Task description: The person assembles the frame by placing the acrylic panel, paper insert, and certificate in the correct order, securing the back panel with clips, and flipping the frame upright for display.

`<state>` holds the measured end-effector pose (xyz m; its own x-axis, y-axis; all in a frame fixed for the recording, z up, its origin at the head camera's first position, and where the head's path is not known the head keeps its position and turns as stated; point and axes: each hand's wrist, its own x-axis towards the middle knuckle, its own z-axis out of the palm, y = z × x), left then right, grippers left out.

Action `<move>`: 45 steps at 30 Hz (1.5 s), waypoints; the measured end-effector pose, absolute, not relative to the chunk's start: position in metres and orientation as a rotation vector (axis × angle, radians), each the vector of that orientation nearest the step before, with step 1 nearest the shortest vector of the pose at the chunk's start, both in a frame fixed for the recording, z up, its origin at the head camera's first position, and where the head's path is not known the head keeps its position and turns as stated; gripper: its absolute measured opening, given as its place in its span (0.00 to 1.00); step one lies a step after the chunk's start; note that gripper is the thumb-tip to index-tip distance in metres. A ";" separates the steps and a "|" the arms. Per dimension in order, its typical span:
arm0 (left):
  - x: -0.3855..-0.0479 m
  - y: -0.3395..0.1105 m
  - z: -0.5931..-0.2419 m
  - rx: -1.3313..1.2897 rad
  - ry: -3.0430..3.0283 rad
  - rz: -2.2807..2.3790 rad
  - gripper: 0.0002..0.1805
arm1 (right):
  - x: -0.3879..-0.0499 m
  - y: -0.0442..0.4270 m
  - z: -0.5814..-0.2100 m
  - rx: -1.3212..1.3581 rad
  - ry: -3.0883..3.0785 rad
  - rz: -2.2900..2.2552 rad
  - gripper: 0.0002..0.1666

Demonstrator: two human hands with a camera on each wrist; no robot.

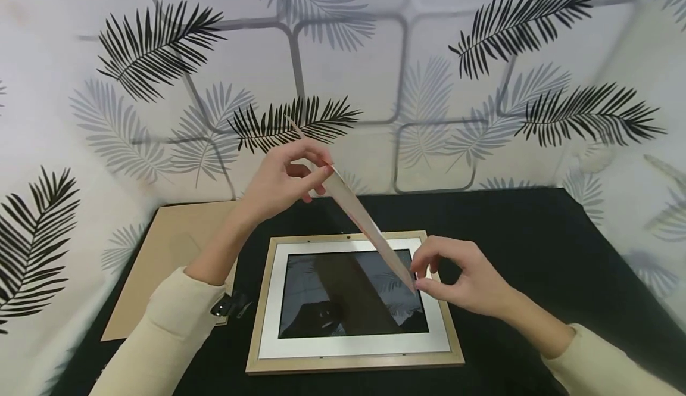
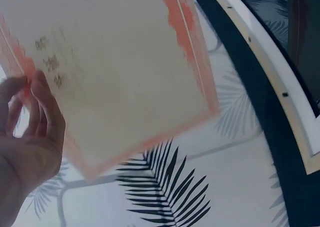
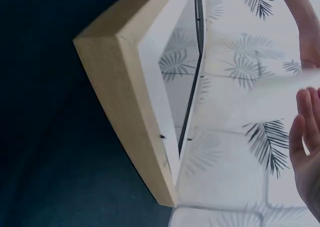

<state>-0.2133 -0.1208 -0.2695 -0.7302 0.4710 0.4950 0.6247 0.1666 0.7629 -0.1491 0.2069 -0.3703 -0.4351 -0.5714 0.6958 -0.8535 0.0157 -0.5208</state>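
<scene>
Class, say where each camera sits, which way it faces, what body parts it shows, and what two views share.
Head: on the head, looking forward and down at the wooden frame; left hand, right hand and sleeves show.
Left wrist: on that wrist, facing the pale sheet; left hand shows.
Right wrist: on that wrist, looking past the frame's corner to the leaf-patterned backdrop; both hands show partly.
Head and left wrist share the sheet and frame.

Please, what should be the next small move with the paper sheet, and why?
Probably lower the paper sheet and level it over the frame: it slants above it, the left grip pinching its edge higher than the right grip, while the frame lies flat below, its shiny dark middle facing up.
</scene>
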 end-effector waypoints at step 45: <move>-0.187 -0.104 -0.246 -1.844 -2.232 -1.713 0.10 | -0.290 0.196 -0.248 1.305 -2.502 1.806 0.36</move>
